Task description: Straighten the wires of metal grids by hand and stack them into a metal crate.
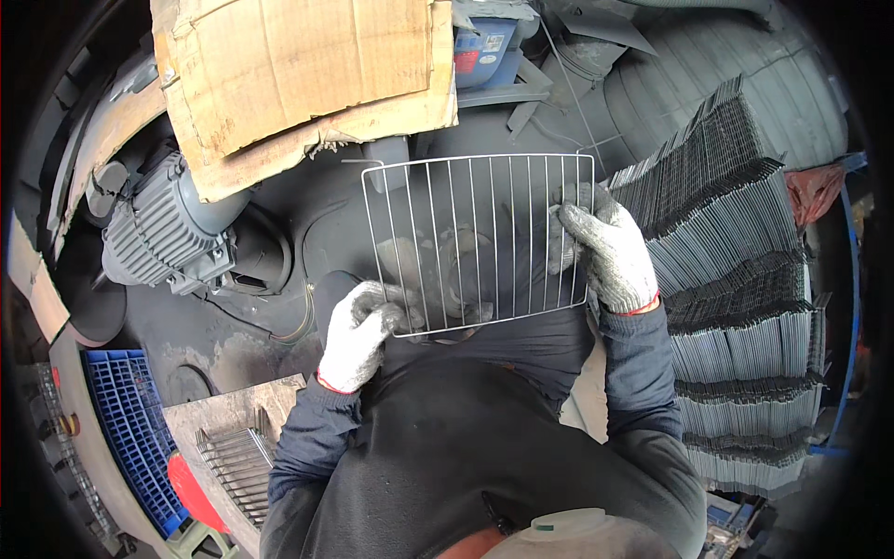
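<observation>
Between my two gloved hands is a rectangular wire rack (477, 244), with thin parallel bars inside a bent outer frame. It hangs tilted in front of my lap. My left hand (358, 334), in a grey-white glove, closes on the lower left corner of the frame. At the right side, my right hand (607, 244) grips the frame and outermost bars, thumb on the near face and fingers behind. Tall stacks of similar wire racks (736, 279) stand to the right, close to my right hand.
A grey finned electric motor (168, 228) sits at the left. Cardboard sheets (298, 79) cover something at the far side, beside a blue box (484, 51). Lower left are more wire racks (237, 466) on a board, a blue plastic crate (135, 429) and a red round object (194, 494).
</observation>
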A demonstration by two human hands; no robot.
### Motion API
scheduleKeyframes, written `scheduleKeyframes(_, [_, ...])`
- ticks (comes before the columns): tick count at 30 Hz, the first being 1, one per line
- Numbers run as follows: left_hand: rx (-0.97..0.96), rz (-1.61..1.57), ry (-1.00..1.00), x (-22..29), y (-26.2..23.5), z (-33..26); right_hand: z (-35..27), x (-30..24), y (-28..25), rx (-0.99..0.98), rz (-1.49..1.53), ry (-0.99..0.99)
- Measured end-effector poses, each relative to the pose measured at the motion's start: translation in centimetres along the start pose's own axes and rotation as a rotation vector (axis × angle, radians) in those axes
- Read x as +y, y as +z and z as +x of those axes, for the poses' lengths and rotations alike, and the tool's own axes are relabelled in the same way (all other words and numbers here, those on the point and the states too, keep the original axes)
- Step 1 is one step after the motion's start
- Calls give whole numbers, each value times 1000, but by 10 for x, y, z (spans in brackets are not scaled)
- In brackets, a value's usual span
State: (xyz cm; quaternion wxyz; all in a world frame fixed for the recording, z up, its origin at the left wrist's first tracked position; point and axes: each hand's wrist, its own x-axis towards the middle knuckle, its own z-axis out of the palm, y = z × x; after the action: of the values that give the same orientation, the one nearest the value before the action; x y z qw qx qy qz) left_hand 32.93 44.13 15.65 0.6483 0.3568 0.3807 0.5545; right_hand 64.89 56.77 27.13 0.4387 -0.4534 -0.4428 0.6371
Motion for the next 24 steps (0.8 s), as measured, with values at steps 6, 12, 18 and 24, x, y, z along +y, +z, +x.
scheduleKeyframes(6, [37,-45,12,2,3,4,2,-1,-9,-84,21,14])
scheduleKeyframes(12, [81,9,226,-16,9,9,-18,-40,3,93,-96,-148])
scheduleKeyframes(18, [172,-63,236,-11,13,10,-57,-150,-19,146,-142,-1039])
scheduleKeyframes(24, [92,-28,252,-27,25,21,-84,-228,-89,943,-610,-1578])
